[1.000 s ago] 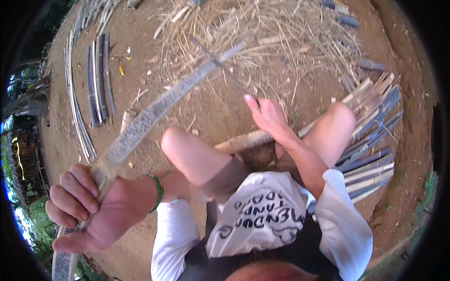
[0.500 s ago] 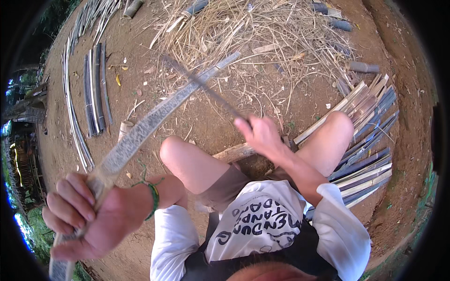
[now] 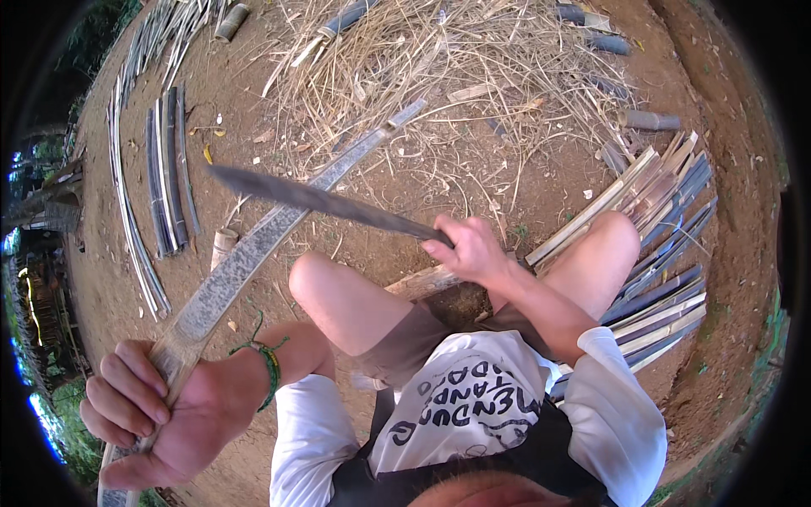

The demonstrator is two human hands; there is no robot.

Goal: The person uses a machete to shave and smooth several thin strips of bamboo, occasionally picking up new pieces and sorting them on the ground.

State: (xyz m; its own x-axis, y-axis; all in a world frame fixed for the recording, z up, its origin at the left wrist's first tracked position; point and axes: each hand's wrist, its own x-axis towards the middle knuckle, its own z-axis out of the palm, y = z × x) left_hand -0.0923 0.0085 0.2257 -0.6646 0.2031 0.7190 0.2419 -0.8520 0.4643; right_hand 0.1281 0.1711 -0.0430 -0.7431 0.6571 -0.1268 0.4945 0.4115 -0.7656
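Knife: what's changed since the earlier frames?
The knife moved: its tip swung left and toward the person, and it now crosses the strip closer to the left hand. The right hand came slightly nearer the body. Nothing was taken up or let go. Both grips and the strip's slant stayed about the same.

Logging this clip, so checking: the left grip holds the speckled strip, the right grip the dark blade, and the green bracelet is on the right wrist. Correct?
Not quite: the head view shows the green bracelet on the left wrist. The left grip holds the speckled strip, the right grip the dark blade.
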